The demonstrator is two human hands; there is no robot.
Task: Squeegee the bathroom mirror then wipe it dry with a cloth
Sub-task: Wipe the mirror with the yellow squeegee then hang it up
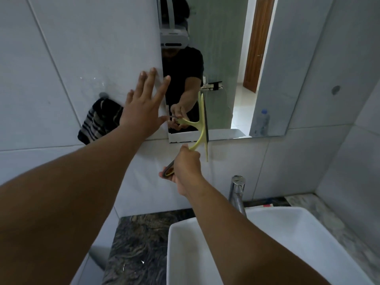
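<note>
A: Why was the left hand (141,108) flat against the wall?

B: It looked like a brace. Its fingers were straight and spread, grasping nothing, pressed on the white tile (82,58) right beside the left edge of the mirror (222,58). That probably steadied the person leaning over the basin (308,223).

A: And the right hand (186,171)?

B: It was clenched round the handle of the squeegee (202,128), which was held well out from the body. The blade stood almost upright, its upper part over the lower left of the glass and its lower tip hanging past the mirror's bottom edge onto the tile. Whether the rubber actually touched the glass could not be told.

A: How did the squeegee look?

B: It was pale yellow-green plastic with a dark strip along the blade and a dark lining in the looped handle. Its reflection showed just to the left in the mirror.

A: Where was the cloth?

B: A dark cloth (98,120) with pale stripes hung from a hook on the wall, left of the mirror and just beside the left wrist, untouched. So the drying step had seemingly not begun.

A: Anything else nearby?

B: A chrome tap (237,192) stood behind the basin on the dark marbled tabletop (139,243).
</note>
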